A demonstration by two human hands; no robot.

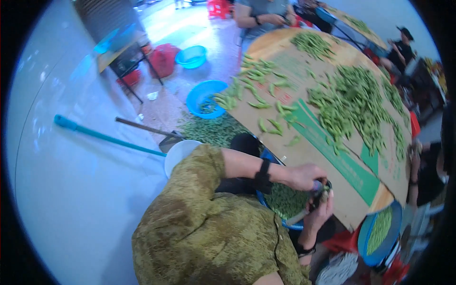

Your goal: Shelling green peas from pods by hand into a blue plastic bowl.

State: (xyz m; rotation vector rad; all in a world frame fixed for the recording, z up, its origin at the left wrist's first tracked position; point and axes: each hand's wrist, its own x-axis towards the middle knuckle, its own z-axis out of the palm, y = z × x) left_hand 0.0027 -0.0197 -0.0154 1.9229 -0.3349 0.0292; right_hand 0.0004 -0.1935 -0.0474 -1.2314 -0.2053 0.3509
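Observation:
My left hand (308, 176) and my right hand (321, 213) are close together above a blue basin (292, 226) at the table's edge. Shelled green beans (287, 200) fill much of this basin. Both hands have their fingers closed around something small and dark, with a purplish patch on the left hand's fingers. Blur hides what it is. Loose green bean pods (346, 104) are heaped on flattened cardboard (306, 83) over the round wooden table, with scattered pods nearer its left edge.
Another blue basin of green beans (380, 230) stands at lower right. On the floor at left are green husks (213, 130), a blue basin (205, 95), a white bucket (178, 154) and a teal-handled pole (107, 136). Other people sit round the table, one across from me (263, 19).

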